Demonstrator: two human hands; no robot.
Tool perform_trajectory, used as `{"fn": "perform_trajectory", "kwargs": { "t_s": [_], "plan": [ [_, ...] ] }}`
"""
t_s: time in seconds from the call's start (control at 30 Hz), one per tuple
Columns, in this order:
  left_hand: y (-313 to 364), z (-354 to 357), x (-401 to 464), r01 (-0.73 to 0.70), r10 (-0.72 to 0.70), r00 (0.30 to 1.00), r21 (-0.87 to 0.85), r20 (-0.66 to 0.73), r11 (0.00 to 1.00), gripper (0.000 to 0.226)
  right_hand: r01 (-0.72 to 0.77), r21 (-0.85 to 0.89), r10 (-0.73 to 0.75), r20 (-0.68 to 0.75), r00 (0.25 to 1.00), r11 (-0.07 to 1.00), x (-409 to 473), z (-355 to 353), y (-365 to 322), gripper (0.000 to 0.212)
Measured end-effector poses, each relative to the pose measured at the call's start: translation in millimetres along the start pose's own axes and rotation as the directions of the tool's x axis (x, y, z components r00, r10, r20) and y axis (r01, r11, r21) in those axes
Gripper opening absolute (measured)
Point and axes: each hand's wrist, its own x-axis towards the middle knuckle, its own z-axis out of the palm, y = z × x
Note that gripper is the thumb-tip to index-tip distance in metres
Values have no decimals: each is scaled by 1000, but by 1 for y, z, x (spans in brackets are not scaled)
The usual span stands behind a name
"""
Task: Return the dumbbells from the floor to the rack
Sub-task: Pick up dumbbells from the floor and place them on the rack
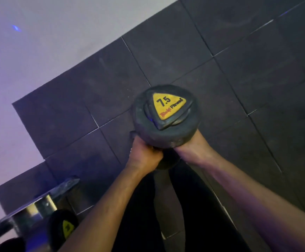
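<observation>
Both hands are holding one dumbbell (164, 115), roughly frame centre, off the floor. It is standing on end toward the camera: upper head facing the lens, yellow triangular label reading 7.5. Lower head is mostly hidden behind the hands, only a dark edge is showing at 6 o'clock of the upper head.

Left hand (144, 155) is gripping under the upper head at its 7 o'clock side, fingers curling round the handle area. Right hand (191, 144) is gripping under the head at 5 o'clock; fingers hidden behind the head, so exact wrap is unclear, but it is clamped on the dumbbell. The two hands are close together, nearly touching.

Black rubber floor tiles (239, 79) are filling the 12 to 4 o'clock area; pale floor (38, 42) is at 10 o'clock.

Rack (44, 202), metal rail, is sitting at 8 o'clock near the frame edge. A second dumbbell (64, 228) with a yellow label is lying by it at 7 o'clock. Dark trouser legs (184, 215) are showing at 6 o'clock.
</observation>
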Motion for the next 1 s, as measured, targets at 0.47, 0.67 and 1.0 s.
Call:
{"fn": "perform_trajectory", "kwargs": {
  "t_s": [0.47, 0.67, 1.0],
  "plan": [
    [77, -177, -245, -208, 208, 950, 23, -232, 978, 34, 120, -108, -106, 128, 986, 987, -175, 92, -223, 25],
    [28, -212, -312, -125, 9, 920, -272, -392, 954, 26, 142, -183, -35, 492, 870, 973, -187, 157, -243, 4],
    [-94, -225, -458, -203, -451, 610, -679, -651, 706, 12, 346, -226, 13, 853, 522, 911, -279, 350, -246, 23]
  ]
}}
